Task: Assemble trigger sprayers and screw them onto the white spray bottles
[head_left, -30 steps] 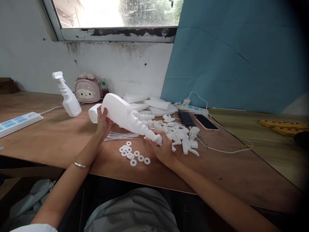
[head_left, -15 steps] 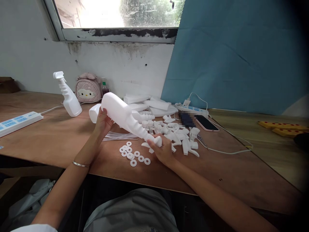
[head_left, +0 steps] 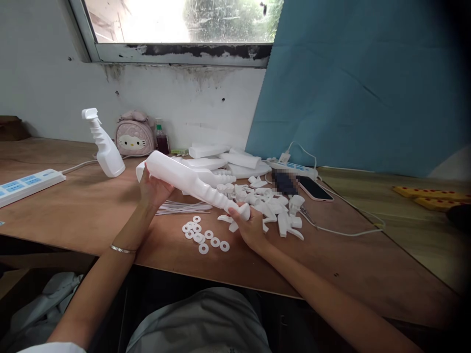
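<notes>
A white spray bottle [head_left: 180,175] is held tilted above the table, base up to the left and spray head down to the right. My left hand [head_left: 154,189] is closed around its base end from below. At the other end, the fingers of my right hand [head_left: 250,223] grip the spray head, partly covering it. White ring washers [head_left: 199,237] lie in a loose group below the bottle. Thin white tubes [head_left: 180,208] lie behind them. A heap of white trigger sprayer heads [head_left: 270,201] spreads beyond my right hand.
White bottles [head_left: 239,159] are piled at the back. A spray bottle [head_left: 108,152] stands upright at left, beside a pink bag [head_left: 135,137] and a small dark bottle [head_left: 162,139]. Power strips [head_left: 31,186], a phone [head_left: 315,188] and cables lie on the table [head_left: 91,211].
The held bottle's base end has dropped, and the bottle has rolled so that its narrower side faces me. My left hand has moved slightly left; both hands keep hold.
</notes>
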### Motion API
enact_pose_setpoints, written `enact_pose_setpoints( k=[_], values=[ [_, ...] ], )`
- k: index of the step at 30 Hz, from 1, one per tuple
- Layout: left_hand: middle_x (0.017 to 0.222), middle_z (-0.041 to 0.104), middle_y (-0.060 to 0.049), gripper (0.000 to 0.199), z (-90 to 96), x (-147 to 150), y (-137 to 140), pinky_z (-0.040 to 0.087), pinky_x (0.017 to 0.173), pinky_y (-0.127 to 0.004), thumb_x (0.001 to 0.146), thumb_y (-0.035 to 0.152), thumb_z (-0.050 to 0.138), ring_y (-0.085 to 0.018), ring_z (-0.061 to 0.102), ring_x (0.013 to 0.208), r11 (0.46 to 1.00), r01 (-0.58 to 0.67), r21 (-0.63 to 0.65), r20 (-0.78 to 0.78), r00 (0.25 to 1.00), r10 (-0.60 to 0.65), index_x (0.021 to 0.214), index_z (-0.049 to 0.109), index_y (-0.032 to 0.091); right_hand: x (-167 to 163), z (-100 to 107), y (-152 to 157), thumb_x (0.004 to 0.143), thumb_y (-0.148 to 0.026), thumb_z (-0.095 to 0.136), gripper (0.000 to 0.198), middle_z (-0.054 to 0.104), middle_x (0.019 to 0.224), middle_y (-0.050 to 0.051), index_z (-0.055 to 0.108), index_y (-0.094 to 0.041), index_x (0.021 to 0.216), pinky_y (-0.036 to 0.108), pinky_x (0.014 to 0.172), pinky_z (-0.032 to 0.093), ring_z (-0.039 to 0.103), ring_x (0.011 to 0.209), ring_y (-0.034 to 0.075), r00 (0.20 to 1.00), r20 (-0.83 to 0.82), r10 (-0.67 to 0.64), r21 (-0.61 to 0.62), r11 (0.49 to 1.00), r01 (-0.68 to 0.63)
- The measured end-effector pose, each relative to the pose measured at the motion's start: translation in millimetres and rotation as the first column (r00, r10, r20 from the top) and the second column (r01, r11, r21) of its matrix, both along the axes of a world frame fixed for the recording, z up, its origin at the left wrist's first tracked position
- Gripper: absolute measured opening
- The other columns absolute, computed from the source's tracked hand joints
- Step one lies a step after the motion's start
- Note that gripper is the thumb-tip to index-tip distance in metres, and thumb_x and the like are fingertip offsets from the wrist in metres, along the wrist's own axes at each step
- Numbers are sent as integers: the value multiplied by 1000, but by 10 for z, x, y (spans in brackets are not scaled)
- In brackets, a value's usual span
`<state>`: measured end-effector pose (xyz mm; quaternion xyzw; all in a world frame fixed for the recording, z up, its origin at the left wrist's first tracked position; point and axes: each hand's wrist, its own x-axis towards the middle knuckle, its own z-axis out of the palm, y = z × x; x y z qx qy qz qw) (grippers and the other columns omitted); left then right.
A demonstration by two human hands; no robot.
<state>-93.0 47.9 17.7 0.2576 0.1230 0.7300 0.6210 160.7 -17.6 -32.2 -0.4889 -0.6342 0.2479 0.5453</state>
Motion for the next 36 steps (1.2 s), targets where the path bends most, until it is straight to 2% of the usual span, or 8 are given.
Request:
enact_pose_setpoints(
  k=[5, 8, 11, 19, 22, 26, 31, 36],
  values=[
    [90, 68, -4, 27, 3, 31, 4, 46, 89, -36, 82, 41, 45, -22, 58, 101, 998, -9, -63, 42, 999, 12, 87, 61, 19, -7, -3, -15, 73, -46, 58, 31, 59, 58, 1, 59, -15, 73, 24, 49, 42, 54, 53, 14, 995, -32, 97, -13, 995, -97],
    [86, 68, -4, 28, 8, 43, 23, 48, 87, -34, 82, 41, 44, -21, 59, 98, 983, -103, -152, 73, 991, 115, 87, 60, 19, -29, 47, -51, 74, -45, 57, 31, 61, 61, 2, 60, -14, 73, 25, 50, 43, 54, 54, 14, 983, -35, 180, -12, 984, -180],
    [86, 67, -3, 31, -2, 24, 60, 49, 85, -33, 81, 45, 44, -20, 60, 96, 973, -179, -146, 89, 977, 193, 89, 59, 19, -51, 98, -86, 75, -44, 57, 29, 60, 63, 2, 60, -15, 73, 26, 53, 43, 53, 56, 14, 975, -17, 220, 17, 975, -220],
    [85, 66, -3, 30, -57, -19, 110, 50, 83, -34, 74, 48, 50, -21, 59, 97, 967, -229, -112, 2, 973, 231, 87, 59, 22, -63, 107, -103, 73, -37, 60, 22, 59, 66, 0, 58, -17, 83, 25, 53, 43, 52, 57, 13, 980, 26, 198, 76, 977, -200],
    [86, 66, -2, 30, -68, -14, 114, 50, 84, -33, 72, 48, 53, -21, 59, 97, 971, -228, -76, -8, 974, 228, 87, 58, 22, -74, 97, -102, 72, -33, 63, 24, 62, 77, 2, 57, -18, 90, 27, 61, 47, 56, 67, 15, 982, 62, 179, 126, 974, -186],
    [88, 66, -4, 31, -56, 13, 107, 49, 85, -35, 75, 47, 50, -22, 58, 98, 975, -202, -96, 20, 979, 205, 89, 59, 20, -88, 87, -103, 72, -29, 63, 28, 63, 90, 3, 56, -20, 97, 30, 72, 47, 58, 79, 17, 983, 114, 141, 164, 973, -159],
    [86, 66, -4, 30, -44, 38, 90, 49, 85, -36, 76, 46, 50, -22, 57, 100, 982, -180, -53, 24, 983, 182, 88, 58, 19, -90, 77, -98, 72, -27, 63, 27, 63, 93, 4, 55, -20, 97, 30, 74, 47, 58, 82, 17, 984, 120, 134, 190, 970, -155],
    [81, 66, -1, 25, -38, 50, 68, 49, 83, -36, 80, 40, 47, -20, 60, 89, 980, -179, -89, 62, 981, 184, 85, 58, 18, -99, 77, -110, 70, -31, 65, 28, 64, 88, 4, 56, -20, 94, 30, 68, 48, 59, 76, 17, 978, 159, 138, 163, 973, -164]
  ],
)
